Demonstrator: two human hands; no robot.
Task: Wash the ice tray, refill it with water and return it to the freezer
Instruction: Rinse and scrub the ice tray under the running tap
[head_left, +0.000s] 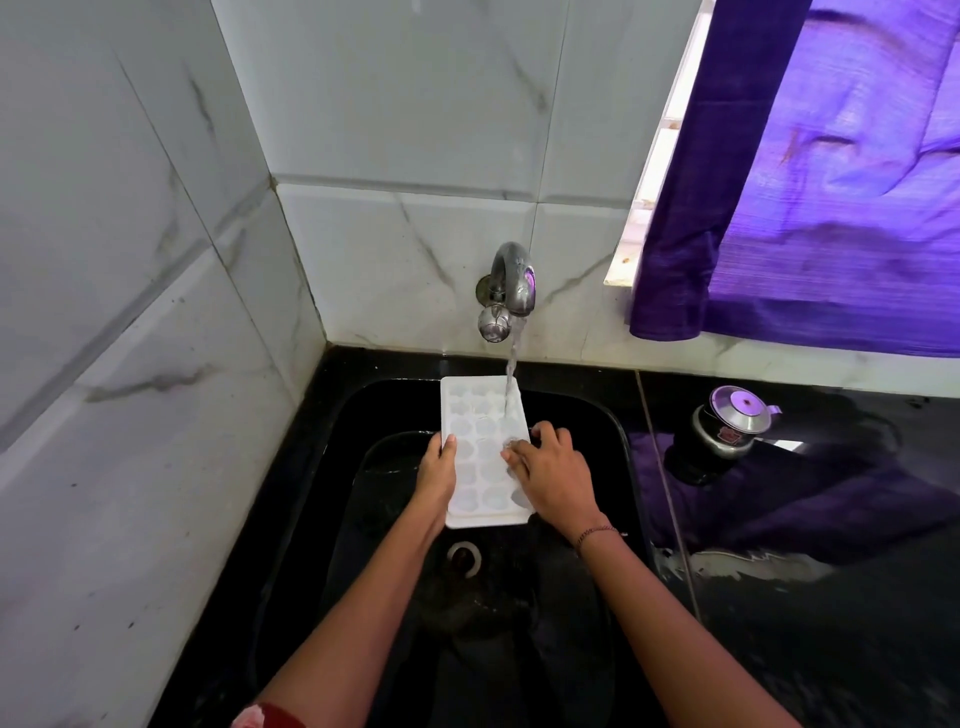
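Note:
A white ice tray (480, 415) with several cavities is held over the black sink (597, 415), its far end under the running stream from the metal tap (511, 283). My left hand (439, 470) grips the tray's left edge, thumb on top. On the tray's right side, my right hand (550, 470) rests with its fingers spread across the cavities. Water lands on the tray's far right corner.
The sink drain (464, 558) lies below the tray. A small metal lidded pot (730, 421) stands on the black counter (831, 623) to the right. A purple curtain (831, 182) hangs over the window at upper right. Tiled walls close in the left and back.

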